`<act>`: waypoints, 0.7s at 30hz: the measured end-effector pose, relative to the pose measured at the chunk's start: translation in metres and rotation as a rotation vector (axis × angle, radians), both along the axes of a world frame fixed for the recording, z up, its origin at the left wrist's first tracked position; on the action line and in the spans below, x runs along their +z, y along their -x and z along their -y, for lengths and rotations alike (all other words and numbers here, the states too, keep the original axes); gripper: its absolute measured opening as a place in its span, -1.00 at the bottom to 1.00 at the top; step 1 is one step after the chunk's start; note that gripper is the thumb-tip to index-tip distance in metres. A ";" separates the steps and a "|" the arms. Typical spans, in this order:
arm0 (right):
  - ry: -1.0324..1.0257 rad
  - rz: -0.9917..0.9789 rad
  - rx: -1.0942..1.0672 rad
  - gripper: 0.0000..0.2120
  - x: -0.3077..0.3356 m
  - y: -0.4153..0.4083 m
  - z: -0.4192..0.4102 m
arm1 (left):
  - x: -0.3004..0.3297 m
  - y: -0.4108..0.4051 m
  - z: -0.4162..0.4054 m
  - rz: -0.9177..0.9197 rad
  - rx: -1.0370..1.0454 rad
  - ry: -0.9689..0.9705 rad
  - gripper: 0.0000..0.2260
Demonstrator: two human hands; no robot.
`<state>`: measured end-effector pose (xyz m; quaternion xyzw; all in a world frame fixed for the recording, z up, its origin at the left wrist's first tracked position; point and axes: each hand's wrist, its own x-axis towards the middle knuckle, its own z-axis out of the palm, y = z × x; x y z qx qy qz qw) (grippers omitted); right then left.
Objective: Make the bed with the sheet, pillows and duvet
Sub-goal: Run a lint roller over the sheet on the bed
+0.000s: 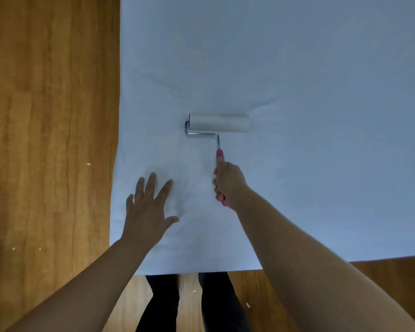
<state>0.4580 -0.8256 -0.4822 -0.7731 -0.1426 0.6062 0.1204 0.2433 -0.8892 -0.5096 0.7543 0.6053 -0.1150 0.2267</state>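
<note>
White sheet (297, 80) covers the bed and hangs over its near and left edges, with the wood floor (46, 140) beside it. On it sits a lint roller (218, 122), its pink handle gripped by the right hand (229, 182). Just left, the left hand (149, 207) lies flat on the sheet with fingers spread. To roll well, I think it should hold the cloth tight while the roller moves in slow, straight lines.
</note>
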 end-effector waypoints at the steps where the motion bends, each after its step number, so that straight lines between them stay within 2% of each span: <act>1: -0.036 0.023 0.057 -0.57 -0.005 0.000 0.022 | 0.001 -0.009 -0.008 0.001 -0.008 0.013 -0.12; 6: 0.008 0.087 0.036 -0.58 -0.019 0.006 0.138 | -0.004 -0.033 -0.028 -0.037 -0.049 0.126 -0.09; 11: 0.071 0.088 0.019 -0.59 0.002 0.011 0.233 | -0.005 -0.036 -0.024 -0.117 -0.099 0.142 -0.06; 16: 0.046 0.184 0.023 -0.67 0.034 -0.005 0.278 | -0.001 -0.053 -0.021 -0.111 -0.177 0.135 -0.07; 19: 0.138 0.351 0.038 -0.63 0.036 -0.036 0.298 | -0.007 -0.071 -0.021 -0.103 -0.227 0.154 -0.05; 21: 0.224 0.413 0.123 -0.60 0.031 -0.058 0.300 | -0.014 -0.080 -0.021 -0.120 -0.225 0.187 0.01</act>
